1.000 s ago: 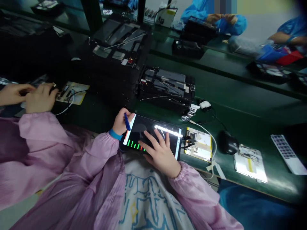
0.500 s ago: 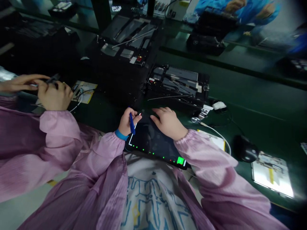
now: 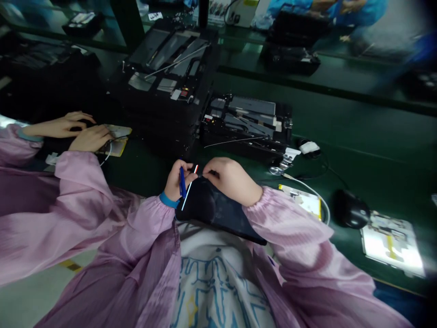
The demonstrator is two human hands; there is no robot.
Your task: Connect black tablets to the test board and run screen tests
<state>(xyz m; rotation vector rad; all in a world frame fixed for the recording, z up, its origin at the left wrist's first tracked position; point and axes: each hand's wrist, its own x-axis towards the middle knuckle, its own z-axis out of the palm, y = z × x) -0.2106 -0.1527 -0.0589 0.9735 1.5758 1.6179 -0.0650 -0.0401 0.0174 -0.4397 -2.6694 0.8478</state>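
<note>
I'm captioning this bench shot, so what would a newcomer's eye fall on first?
Probably the dark screen just below the middle, with a bright strip near its left edge. Then the blue pen in the left hand, and the shiny silver panel on the green bench, at the right.

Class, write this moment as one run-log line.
left hand: blue pen, gripping dark screen | right hand: pinched near screen's top, contents unclear | screen: bright strip at left | nearby: yellow-edged panel

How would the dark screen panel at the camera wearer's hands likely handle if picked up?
The dark screen panel is probably stiff: its near edge looks straight. Its smooth, faintly reflective face may be slippery and, if glass, fragile.
</note>
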